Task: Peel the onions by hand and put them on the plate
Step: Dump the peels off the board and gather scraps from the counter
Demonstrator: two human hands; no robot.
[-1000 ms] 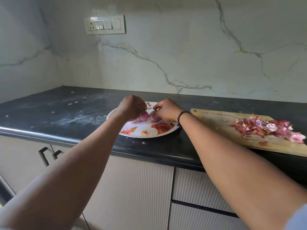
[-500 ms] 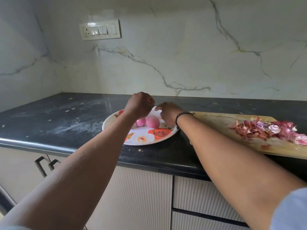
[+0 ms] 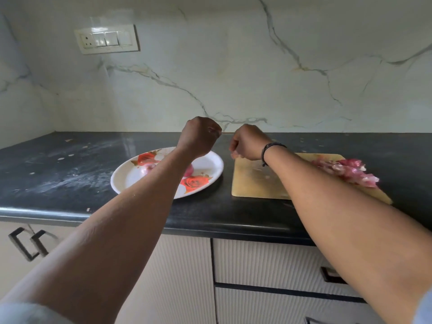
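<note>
A white plate with red rose prints sits on the black counter. Two peeled pink onions lie on it: one onion toward the left, another onion mostly hidden behind my left forearm. My left hand hovers above the plate's far side, curled into a fist with nothing visible in it. My right hand, a dark band on its wrist, hangs over the gap between plate and cutting board with its fingers curled downward. Its fingertips are turned away, so any hold is hidden.
A wooden cutting board lies right of the plate, with a heap of pink onion peels on its right part. Small peel scraps dot the counter. A marble wall with a switch panel stands behind. Cabinet fronts lie below the counter edge.
Both hands have lifted off the onions on the plate. The right hand has moved right, toward the cutting board. The camera view has shifted closer.
</note>
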